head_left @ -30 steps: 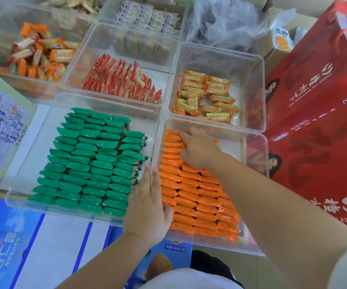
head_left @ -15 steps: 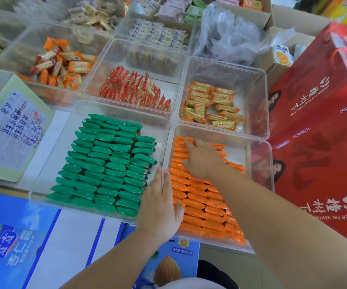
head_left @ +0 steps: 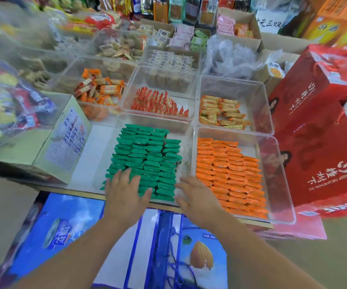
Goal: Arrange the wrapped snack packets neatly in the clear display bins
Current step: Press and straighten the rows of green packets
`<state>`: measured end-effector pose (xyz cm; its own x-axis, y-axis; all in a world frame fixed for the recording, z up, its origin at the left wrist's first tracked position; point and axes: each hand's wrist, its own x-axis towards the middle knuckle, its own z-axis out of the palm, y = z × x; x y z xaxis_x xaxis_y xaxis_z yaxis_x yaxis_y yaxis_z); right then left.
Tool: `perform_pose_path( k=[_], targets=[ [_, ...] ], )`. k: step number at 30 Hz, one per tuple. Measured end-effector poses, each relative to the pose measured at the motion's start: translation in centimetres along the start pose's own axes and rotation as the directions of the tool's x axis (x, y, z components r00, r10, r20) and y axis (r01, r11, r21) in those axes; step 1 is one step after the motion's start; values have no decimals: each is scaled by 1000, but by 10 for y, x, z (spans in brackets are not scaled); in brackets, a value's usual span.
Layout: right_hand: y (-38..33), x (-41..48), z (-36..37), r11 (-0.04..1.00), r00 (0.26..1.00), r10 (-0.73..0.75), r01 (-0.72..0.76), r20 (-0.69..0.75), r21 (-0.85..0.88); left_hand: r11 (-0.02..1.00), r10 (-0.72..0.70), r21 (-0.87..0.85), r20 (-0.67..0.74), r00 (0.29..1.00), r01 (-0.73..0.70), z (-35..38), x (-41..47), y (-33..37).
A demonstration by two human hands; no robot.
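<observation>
Big red gift boxes [head_left: 322,130] stacked on the right, hard against the clear bins. Blue almond-drink carton [head_left: 68,224] below the shelf edge, nearest me. Pale green box [head_left: 64,140] at left, lying on its side next to the green bin.

Front row, two clear bins side by side. Left one [head_left: 110,147] holds green packets [head_left: 147,157] in tidy overlapping rows, filling the right part of the bin; the left part is bare. Right one [head_left: 281,184] has orange packets [head_left: 226,172] in neat columns, packed to the left wall, w/ bare space on its right.

Behind them, three more bins: red packets [head_left: 158,103] standing on edge in the middle, gold-and-orange packets [head_left: 222,113] in loose rows at right, a jumbled orange-and-white pile [head_left: 97,88] at left. Farther back it's blurred, can't read much.

Hands now. Left hand [head_left: 124,195] is flat, fingers spread, palm down on the near rows of green packets, gripping nothing. Right hand [head_left: 195,197] is apart from it, fingers loosely extended, over the near edge where the two front bins meet, just beside the orange packets. Motion blur there, so I can't tell if it touches the wall. Nothing held that I can see.
</observation>
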<state>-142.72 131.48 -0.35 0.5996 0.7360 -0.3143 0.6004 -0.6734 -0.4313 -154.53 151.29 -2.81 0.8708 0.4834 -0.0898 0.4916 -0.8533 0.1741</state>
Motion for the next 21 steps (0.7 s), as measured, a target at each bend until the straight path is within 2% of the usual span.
perform_pose_path(
  k=[3, 8, 15, 18, 21],
  targets=[
    [-12, -13, 11, 997, 995, -61, 64, 74, -41, 979, -75, 199, 126, 989, 49, -9, -9, -34],
    [-14, -23, 19, 993, 977, -80, 96, 198, -75, 982, 0, 185, 253, 967, -48, -4, -30, -57],
    [-8, -21, 25, 995, 983, -80, 90, 168, -52, 971, -34, 236, 283, 959, -35, -12, -31, -41],
    [-14, -14, 29, 1000, 995, -1, 0, 97, 4, 971, 1, 229, 268, 963, -65, -12, -29, -49],
    [-20, -5, 34, 994, 997, 62, -66, 45, 91, 978, 95, 161, 236, 967, -135, -13, -19, -64]
  ],
)
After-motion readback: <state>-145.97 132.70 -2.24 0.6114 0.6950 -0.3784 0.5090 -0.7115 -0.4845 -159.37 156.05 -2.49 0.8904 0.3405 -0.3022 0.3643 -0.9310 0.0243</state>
